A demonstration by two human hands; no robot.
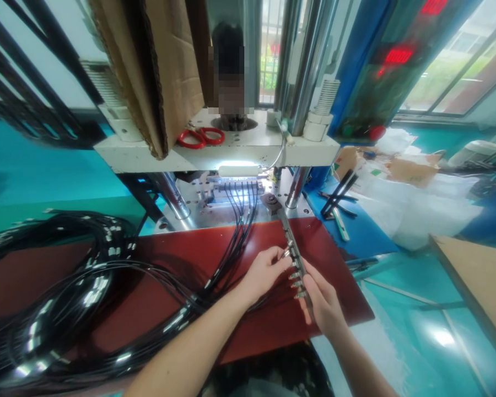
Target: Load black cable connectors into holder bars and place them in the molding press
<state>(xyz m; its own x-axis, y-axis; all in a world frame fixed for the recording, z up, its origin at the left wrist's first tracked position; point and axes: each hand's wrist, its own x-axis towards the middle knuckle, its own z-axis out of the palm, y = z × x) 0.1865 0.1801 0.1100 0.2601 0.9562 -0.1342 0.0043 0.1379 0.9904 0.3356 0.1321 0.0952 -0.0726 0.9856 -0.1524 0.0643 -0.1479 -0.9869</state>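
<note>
A long dark metal bar (291, 238) with a row of small metal pieces slants across the front of the machine. My right hand (320, 298) is wrapped round its lower part. On the bar's left side, my left hand (270, 270) pinches a small metal connector (288, 251) against it. Black cables (242, 234) run from a lit metal fixture (237, 190) under the press plate down to the table, passing left of the bar. Thin cables also pass under my left wrist.
Coiled black cables (95, 286) cover the left of the red-brown table (334, 253). Red-handled scissors (200, 138) lie on the white press plate (149, 157) beside cardboard (177, 71). Pliers and a cutter (341, 223) rest on a blue surface at right, near plastic bags (421, 204).
</note>
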